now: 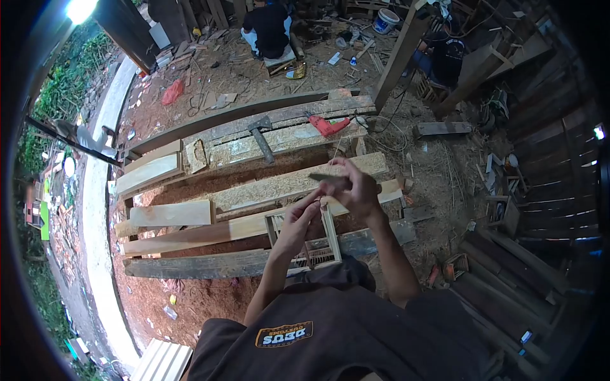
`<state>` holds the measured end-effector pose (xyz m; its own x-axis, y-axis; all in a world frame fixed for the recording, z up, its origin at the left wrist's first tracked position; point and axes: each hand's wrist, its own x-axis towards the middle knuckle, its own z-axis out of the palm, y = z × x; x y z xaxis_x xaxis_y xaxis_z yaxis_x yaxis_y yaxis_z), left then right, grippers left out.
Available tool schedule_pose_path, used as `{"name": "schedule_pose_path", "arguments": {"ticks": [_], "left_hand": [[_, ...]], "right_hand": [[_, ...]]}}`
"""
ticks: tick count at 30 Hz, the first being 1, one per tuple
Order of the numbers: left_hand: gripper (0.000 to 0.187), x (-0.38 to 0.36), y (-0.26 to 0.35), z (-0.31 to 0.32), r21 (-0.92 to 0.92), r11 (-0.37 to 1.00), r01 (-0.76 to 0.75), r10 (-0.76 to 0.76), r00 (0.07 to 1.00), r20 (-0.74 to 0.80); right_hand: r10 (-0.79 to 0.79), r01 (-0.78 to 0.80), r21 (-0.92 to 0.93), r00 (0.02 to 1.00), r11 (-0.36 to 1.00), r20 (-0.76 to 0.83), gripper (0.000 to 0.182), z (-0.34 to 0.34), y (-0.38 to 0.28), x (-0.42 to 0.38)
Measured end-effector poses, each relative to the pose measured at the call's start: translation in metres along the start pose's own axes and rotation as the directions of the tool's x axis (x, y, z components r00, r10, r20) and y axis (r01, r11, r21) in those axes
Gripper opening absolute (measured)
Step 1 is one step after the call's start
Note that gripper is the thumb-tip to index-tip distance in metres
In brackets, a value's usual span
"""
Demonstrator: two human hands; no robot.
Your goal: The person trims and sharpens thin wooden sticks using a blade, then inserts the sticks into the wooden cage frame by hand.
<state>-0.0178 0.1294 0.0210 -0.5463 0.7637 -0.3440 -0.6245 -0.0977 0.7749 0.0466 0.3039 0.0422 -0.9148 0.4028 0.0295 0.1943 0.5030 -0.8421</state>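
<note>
My right hand (357, 190) is closed round a knife (323, 178), its dark pointed blade sticking out to the left. Just below and left of it, my left hand (300, 222) has its thumb and fingers pinched together on a thin brown stick (309, 254) that runs down toward my lap. The hands are close together, and the fingers hide the stick's upper end. Below them a small pale wooden frame (332, 235) made of thin slats leans against my lap and the bench edge.
A plank bench (254, 225) spans the space before me. On it lie a hammer-like tool (261, 138), a red power drill (328, 125) with a cord, and boards (170, 214). Two people (268, 32) sit farther back among wood scraps. A post (399, 57) stands at right.
</note>
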Motion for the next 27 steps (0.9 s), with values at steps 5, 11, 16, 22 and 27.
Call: {"name": "schedule_pose_path", "arguments": {"ticks": [5,11,16,22,27], "left_hand": [[0.017,-0.004,-0.011,-0.032,0.054,0.997,0.056,-0.056,0.998,-0.002],[0.020,-0.015,-0.007,-0.043,0.131,0.990,0.045,-0.040,0.998,-0.039],[0.022,-0.028,0.008,-0.036,-0.004,0.999,0.054,-0.053,0.994,0.094],[0.023,-0.031,0.004,-0.033,-0.033,0.997,0.070,-0.066,0.991,0.114],[0.017,-0.029,0.005,-0.033,-0.065,0.995,0.079,-0.067,0.984,0.164]], "right_hand": [[0.016,-0.016,0.019,1.000,1.000,0.008,0.068,0.023,-0.009,-0.008],[-0.089,0.087,-0.017,0.993,0.996,-0.078,0.065,0.050,-0.028,-0.028],[0.051,-0.047,0.038,0.994,0.998,-0.098,0.067,0.033,-0.044,-0.029],[0.124,-0.126,-0.071,0.992,0.990,-0.022,0.071,0.025,-0.042,-0.033],[-0.145,0.140,-0.045,0.974,0.989,-0.175,0.068,0.047,-0.030,-0.035]]}}
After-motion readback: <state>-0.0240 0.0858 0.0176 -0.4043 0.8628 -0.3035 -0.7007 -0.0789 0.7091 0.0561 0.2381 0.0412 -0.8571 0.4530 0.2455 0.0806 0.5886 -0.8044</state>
